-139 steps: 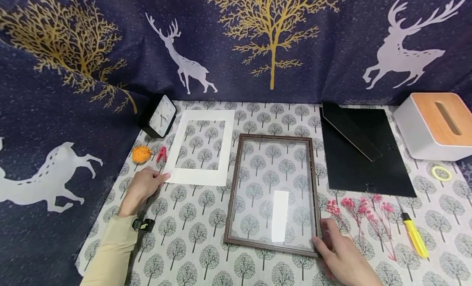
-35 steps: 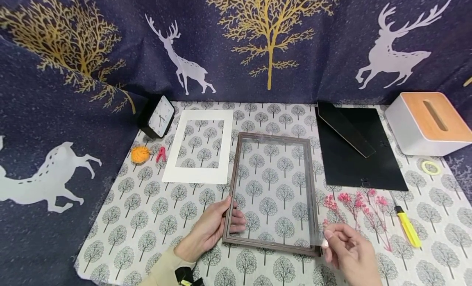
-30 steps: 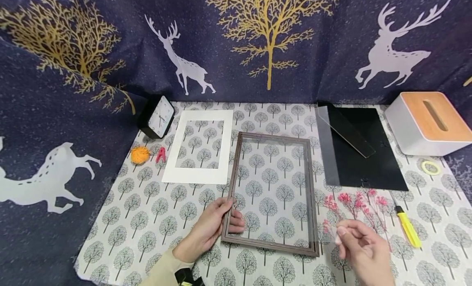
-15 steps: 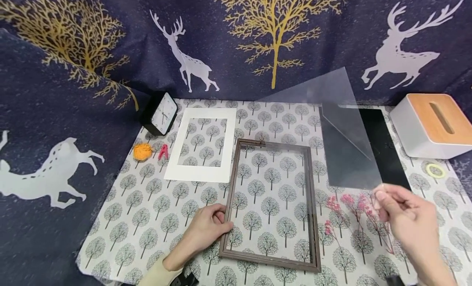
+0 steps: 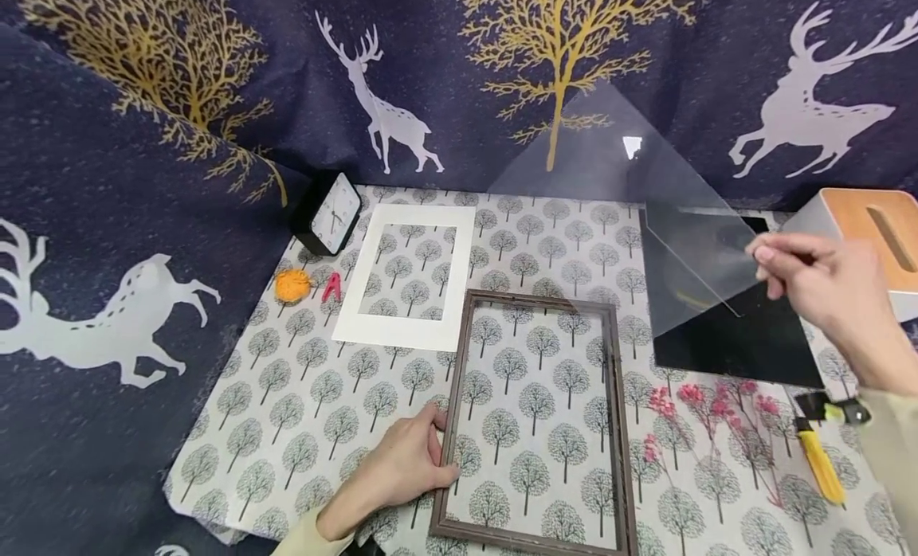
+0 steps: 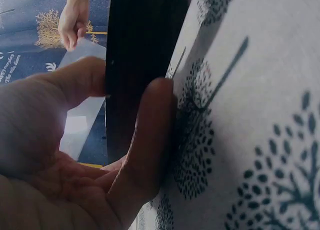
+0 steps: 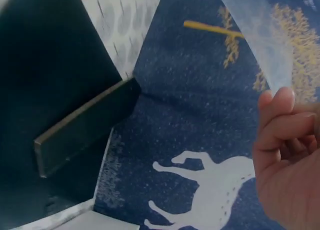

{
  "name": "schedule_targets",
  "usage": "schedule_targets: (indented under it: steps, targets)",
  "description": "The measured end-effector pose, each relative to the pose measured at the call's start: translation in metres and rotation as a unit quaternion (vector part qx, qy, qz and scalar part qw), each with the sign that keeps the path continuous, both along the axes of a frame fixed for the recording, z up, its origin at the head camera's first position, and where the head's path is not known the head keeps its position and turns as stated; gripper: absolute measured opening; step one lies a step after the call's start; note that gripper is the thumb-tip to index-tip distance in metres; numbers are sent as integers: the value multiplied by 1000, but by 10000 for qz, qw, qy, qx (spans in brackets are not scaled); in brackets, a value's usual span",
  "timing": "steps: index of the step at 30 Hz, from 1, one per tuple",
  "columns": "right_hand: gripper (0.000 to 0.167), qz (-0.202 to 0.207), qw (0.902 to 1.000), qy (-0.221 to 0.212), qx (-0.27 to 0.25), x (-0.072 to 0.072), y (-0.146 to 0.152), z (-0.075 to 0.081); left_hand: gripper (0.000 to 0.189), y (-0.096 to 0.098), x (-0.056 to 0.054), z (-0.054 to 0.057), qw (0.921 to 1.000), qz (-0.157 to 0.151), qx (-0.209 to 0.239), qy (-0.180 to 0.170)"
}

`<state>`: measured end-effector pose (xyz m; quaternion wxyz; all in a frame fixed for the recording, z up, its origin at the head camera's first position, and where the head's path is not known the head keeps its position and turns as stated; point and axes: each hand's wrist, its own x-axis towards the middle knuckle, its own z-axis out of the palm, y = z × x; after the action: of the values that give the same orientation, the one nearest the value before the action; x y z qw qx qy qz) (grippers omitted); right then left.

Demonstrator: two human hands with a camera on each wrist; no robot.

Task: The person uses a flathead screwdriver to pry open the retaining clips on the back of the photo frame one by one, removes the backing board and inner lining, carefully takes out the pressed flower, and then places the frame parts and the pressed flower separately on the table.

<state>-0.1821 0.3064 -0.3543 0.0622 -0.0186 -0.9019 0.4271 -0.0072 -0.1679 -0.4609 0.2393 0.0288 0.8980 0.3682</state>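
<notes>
My left hand (image 5: 398, 464) holds the left side of a brown picture frame (image 5: 622, 420), which lies on the patterned cloth. In the left wrist view the thumb and fingers pinch the frame's dark edge (image 6: 140, 40). Raised at the right, my right hand (image 5: 835, 297) pinches one corner of a clear sheet (image 5: 645, 174) between thumb and fingertips. The sheet hangs tilted in the air above the far part of the table, and its see-through far edges are hard to make out. The right wrist view shows fingertips (image 7: 282, 97) on its corner.
A white mat (image 5: 394, 333) lies left of the frame. Beyond are a clock (image 5: 337, 213), an orange ball (image 5: 292, 286) and a red clip (image 5: 331, 287). At right are a black backing board (image 5: 746, 357), pink dried flowers (image 5: 717, 405), a yellow-handled tool (image 5: 821, 464) and a tissue box (image 5: 825, 213).
My right hand has lifted the clear sheet off the frame, up and to the right. My left hand has moved from the mat's corner to the frame's left side.
</notes>
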Motion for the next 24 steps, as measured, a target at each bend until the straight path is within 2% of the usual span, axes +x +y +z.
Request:
schedule_targets:
  steps: [2, 6, 8, 11, 12, 14, 20, 24]
  targets:
    - [52, 154, 9995, 41, 257, -22, -1, 6, 58, -1, 2, 0, 9999, -22, 32, -160]
    - [49, 411, 9978, -37, 513, -63, 3, 13, 64, -4, 6, -1, 9990, -28, 25, -456]
    - [40, 561, 9958, -121, 717, -82, 3, 13, 67, -5, 8, -1, 9984, -15, -6, -558]
    - [23, 806, 9882, -180, 1291, -106, 3, 11, 69, -6, 10, 0, 9976, -27, -23, -690]
    - [22, 860, 9857, -235, 1433, -113, 2, 10, 68, -6, 10, 1, 9974, -45, -23, -719]
    - [32, 1009, 9801, -330, 1675, -126, 0, 7, 66, -5, 10, 2, 9971, -78, -13, -758]
    - [42, 1521, 9701, -664, 1770, -158, -10, -7, 58, -6, 10, 5, 9962, -114, 53, -860]
    - [37, 1880, 9636, -406, 1855, -176, -18, -19, 60, -7, 10, 4, 9954, -69, 145, -950]
